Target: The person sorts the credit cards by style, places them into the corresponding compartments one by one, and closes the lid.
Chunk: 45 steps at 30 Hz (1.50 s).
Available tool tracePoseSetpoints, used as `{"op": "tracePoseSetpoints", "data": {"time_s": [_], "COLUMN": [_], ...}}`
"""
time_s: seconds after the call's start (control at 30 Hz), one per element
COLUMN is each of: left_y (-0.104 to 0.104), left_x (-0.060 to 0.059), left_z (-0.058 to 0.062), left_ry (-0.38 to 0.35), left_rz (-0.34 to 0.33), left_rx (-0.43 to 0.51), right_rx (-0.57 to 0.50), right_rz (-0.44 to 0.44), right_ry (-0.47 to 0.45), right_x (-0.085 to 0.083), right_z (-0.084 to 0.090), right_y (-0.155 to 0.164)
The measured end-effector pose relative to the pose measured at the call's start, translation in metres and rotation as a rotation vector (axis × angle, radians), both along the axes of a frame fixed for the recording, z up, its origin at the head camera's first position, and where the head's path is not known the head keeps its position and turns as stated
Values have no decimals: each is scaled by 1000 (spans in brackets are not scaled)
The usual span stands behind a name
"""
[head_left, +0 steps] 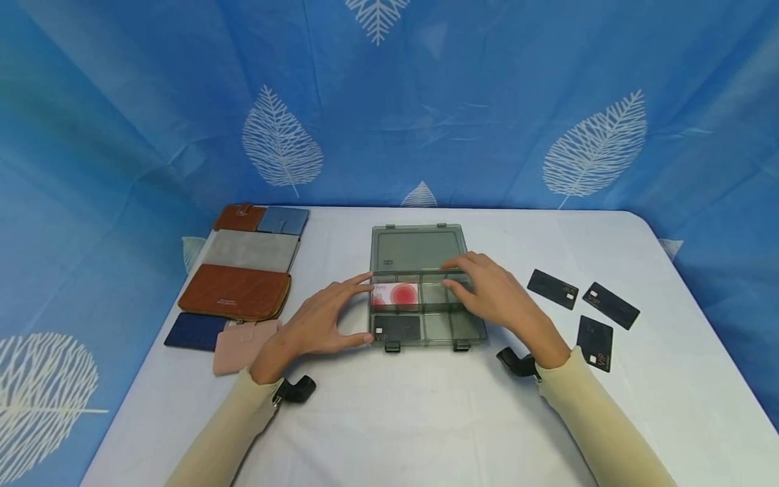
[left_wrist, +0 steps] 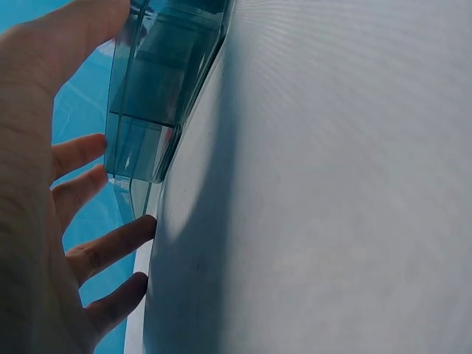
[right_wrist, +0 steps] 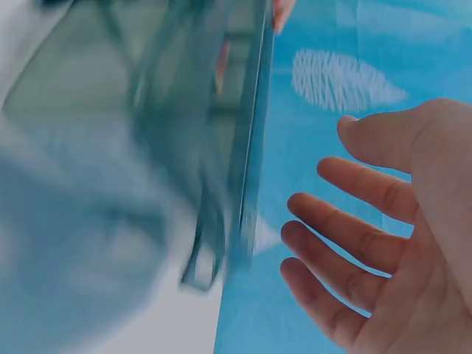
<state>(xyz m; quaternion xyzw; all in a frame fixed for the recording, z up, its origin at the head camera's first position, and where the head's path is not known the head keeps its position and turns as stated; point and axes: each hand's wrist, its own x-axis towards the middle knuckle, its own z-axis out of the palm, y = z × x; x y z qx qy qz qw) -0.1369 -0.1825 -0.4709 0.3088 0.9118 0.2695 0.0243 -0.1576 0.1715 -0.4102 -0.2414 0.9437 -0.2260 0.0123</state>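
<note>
Smoky plastic organiser box (head_left: 426, 308), lid open, is flanked by the left hand (head_left: 316, 325) and right hand (head_left: 496, 294), fingers spread and relaxed; steadying appears underway, and a careful grip seems needed next.

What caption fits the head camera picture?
Two hands, left hand and right hand, reach around an open compartment box holding cards.

Blue leaf-print backdrop (head_left: 426, 101), white table (head_left: 426, 419)
</note>
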Motion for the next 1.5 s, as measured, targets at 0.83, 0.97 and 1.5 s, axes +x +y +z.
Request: {"op": "tracePoseSetpoints", "data": {"time_s": [0.83, 0.97, 1.5], "left_y": [-1, 0, 1], "left_x": [2, 1, 1], "left_z": [1, 1, 1], "left_ry": [-12, -21, -17], "left_rz": [10, 9, 7], "left_rx": [-1, 0, -2], "right_rx": [-24, 3, 49], "right_rz": [-256, -266, -276], "right_ry": [-150, -197, -277], "right_x": [-6, -7, -9], "right_z": [-14, -16, -26], "right_y": [142, 157, 187]}}
